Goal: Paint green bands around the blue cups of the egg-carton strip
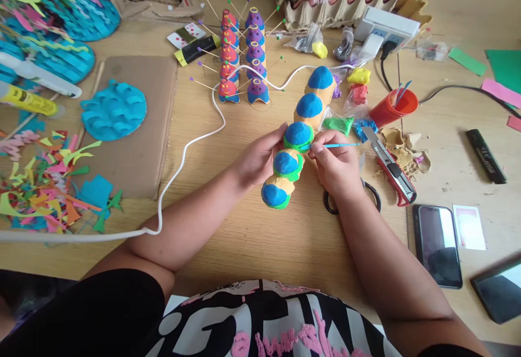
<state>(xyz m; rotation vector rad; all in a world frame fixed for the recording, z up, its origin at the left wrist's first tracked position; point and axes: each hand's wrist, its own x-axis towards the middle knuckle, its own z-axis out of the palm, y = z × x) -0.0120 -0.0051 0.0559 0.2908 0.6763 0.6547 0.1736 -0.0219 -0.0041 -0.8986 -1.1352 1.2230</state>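
My left hand [260, 155] is closed around the side of an egg-carton strip [314, 108], whose row of tan bumps has blue clay caps. Green clay borders the blue on the bumps nearest me; the far two show only blue over tan. In my right hand [336, 161] a thin blue modelling tool [340, 145] is pinched, its one end at the green edge of the middle bump. Past the strip lie a green clay packet [338, 124] and a blue clay packet [365, 128]. Black-handled scissors [372, 197] are partly hidden under my right hand.
Two rows of decorated carton figures [243, 56] stand ahead, crossed by a white cable [189, 145]. At right are a red cup [395, 106], a box cutter [393, 167] and a phone [438, 246]. Paper scraps [52, 194] and cardboard [152, 102] lie left.
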